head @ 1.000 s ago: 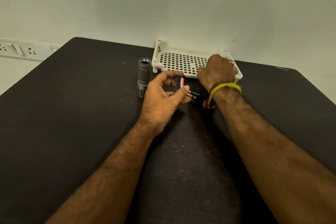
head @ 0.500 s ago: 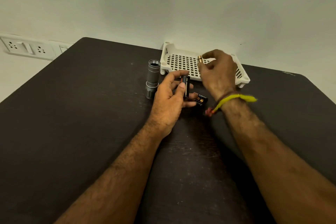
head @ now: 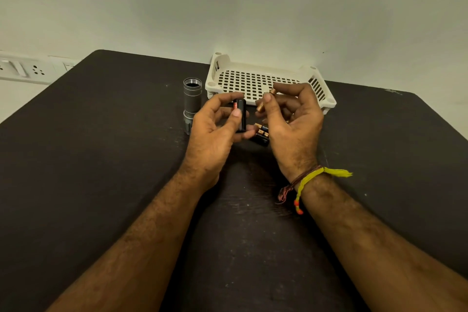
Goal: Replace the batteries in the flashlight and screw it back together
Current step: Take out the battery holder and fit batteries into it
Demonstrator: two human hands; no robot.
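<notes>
Battery [head: 266,100] (copper-tipped) in right hand [head: 291,129]

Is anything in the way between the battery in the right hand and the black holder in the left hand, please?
Nothing visible: the battery in the right hand sits just right of the black holder in the left hand, open air between them.

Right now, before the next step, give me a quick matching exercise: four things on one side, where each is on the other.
Things:
1. flashlight body
2. battery holder
3. single battery
4. spare batteries

Places:
A. lying on the table between the hands
B. pinched in the right hand
C. standing upright left of the white tray
D. held in the left hand

Pairs: 1-C, 2-D, 3-B, 4-A
</notes>
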